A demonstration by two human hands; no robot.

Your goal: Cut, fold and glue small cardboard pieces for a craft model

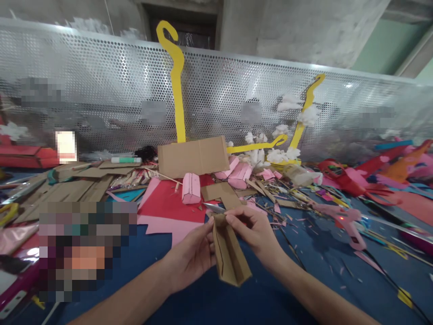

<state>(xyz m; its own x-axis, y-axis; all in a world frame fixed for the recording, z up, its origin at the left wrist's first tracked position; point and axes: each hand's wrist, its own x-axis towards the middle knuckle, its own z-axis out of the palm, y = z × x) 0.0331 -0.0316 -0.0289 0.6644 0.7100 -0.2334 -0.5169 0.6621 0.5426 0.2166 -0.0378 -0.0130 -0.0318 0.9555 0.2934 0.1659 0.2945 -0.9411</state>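
Observation:
A narrow piece of folded brown cardboard (pixel 233 259) is held in front of me, its near end open like a trough. My left hand (pixel 192 253) grips its far left edge, with the thumb near the top and fingers curled behind. My right hand (pixel 253 230) pinches the far right edge between thumb and fingers. Just beyond the fingertips shows a pointed metal blade (pixel 214 207); its handle is hidden, and I cannot tell whether it is held. Farther off, a pink box-shaped piece (pixel 191 189) stands on red sheet (pixel 172 198).
A pink hot glue gun (pixel 348 223) with a lit red light lies to the right, its cord trailing nearer. A cardboard panel (pixel 194 157), yellow hooked strips (pixel 176 81) and white fluff stand along the perforated metal screen (pixel 219 90). A glue stick (pixel 126 160) and cardboard scraps lie left.

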